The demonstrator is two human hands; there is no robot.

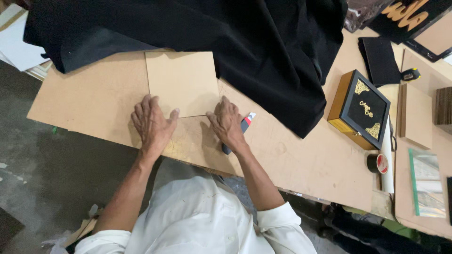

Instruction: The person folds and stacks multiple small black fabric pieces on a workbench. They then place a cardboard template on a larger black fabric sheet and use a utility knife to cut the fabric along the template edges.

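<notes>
Touching fingertips, board beyond, knife underhand

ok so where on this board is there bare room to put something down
Bare board lies left of the small panel, below the black cloth. Another free patch sits between the right hand and the gold-trimmed box. It is crowded around the box, with the tape roll and other pieces close together.
</notes>
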